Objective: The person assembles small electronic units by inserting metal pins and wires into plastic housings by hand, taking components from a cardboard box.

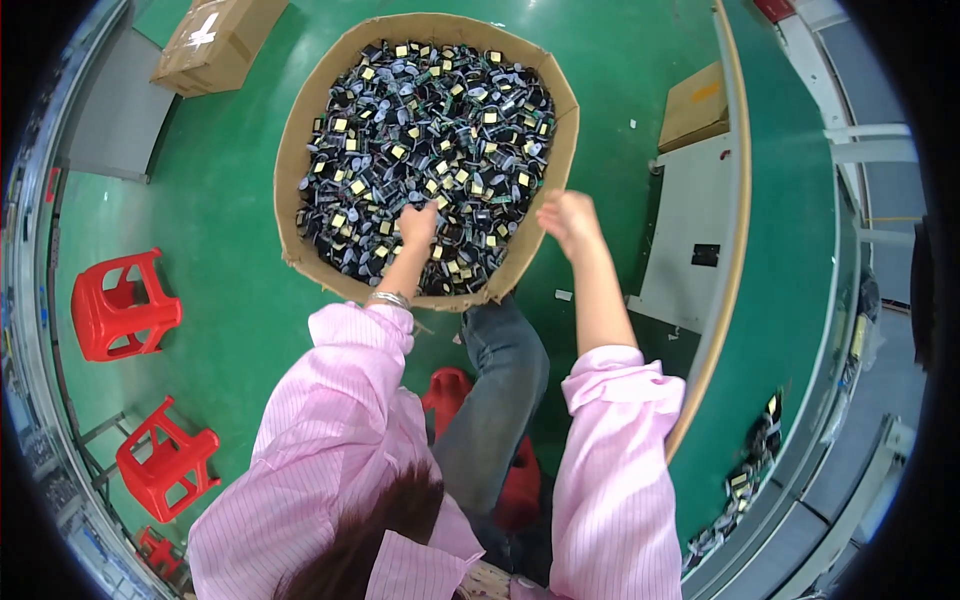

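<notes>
A large cardboard box (287, 190) stands on the floor before me. It is heaped with small electronic assemblies (400, 130): black parts, yellow-topped blocks, green board edges and wires. Over the near middle of this heap is my left hand (418, 222), its fingers curled down among the pieces. Whatever is between those fingers is hidden. My right hand (570, 217) is closed at the box's right rim, with its fingers overlapping the cardboard. I cannot make out whether it grips the rim or something small.
Two red plastic stools (125, 308) stand at the left. A closed carton (212, 45) lies at the far left, another carton (695, 105) at the right. Along my right runs a green-topped table (785, 250), with more assemblies (740, 485) near its closer end.
</notes>
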`<action>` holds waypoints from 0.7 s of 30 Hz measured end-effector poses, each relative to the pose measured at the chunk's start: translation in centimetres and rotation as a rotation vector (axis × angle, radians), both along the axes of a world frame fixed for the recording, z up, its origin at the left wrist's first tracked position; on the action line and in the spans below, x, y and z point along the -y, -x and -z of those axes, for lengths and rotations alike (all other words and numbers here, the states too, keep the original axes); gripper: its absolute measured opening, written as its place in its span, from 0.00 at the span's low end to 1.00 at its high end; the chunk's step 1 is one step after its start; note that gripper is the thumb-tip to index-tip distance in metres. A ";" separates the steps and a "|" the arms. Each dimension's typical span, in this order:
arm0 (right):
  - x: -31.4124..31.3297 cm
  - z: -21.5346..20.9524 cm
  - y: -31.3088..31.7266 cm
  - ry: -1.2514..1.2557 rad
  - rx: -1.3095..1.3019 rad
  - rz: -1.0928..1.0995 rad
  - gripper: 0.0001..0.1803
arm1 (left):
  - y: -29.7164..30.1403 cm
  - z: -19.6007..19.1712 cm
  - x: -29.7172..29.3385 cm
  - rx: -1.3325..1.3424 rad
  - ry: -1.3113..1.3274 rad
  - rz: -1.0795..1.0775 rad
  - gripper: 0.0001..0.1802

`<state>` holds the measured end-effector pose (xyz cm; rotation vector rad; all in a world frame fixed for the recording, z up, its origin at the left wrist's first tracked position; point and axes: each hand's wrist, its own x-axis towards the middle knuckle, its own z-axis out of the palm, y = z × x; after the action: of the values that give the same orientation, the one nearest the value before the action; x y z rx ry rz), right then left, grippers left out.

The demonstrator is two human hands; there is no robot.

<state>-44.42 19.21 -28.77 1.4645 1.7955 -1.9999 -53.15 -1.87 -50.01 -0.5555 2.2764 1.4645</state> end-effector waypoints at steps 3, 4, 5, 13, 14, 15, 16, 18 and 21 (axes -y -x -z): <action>2.8 7.6 3.1 0.321 0.035 0.097 0.39 | 7.8 5.9 5.4 -0.149 0.303 -0.009 0.38; 1.7 10.3 3.3 0.316 0.058 0.117 0.39 | 9.0 6.4 4.6 -0.203 0.301 0.028 0.41; -2.2 13.2 1.7 0.266 0.064 0.149 0.43 | 9.3 5.6 -0.1 -0.206 0.276 0.127 0.46; -1.1 25.5 6.5 -0.144 0.153 0.069 0.49 | 16.2 5.5 -0.3 -0.011 0.287 0.124 0.51; 0.4 25.5 8.1 -0.095 0.167 0.107 0.48 | 17.4 6.2 0.9 -0.107 0.457 0.126 0.51; -0.5 26.1 8.2 -0.108 0.232 0.131 0.48 | 16.3 6.4 -1.0 -0.097 0.486 0.100 0.51; -1.2 26.5 8.4 -0.116 0.293 0.151 0.49 | 15.5 6.2 -2.3 -0.114 0.494 0.106 0.50; -0.8 26.1 9.4 -0.127 0.473 0.213 0.49 | 12.9 6.2 -3.6 -0.173 0.521 0.089 0.49; 1.0 26.2 7.8 -0.207 0.316 0.114 0.47 | 9.2 6.2 -4.3 -0.401 0.483 0.164 0.47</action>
<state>-52.24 18.20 -54.95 1.8584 1.8586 -1.5485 -62.30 2.42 -56.24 -0.1989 2.9375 1.0124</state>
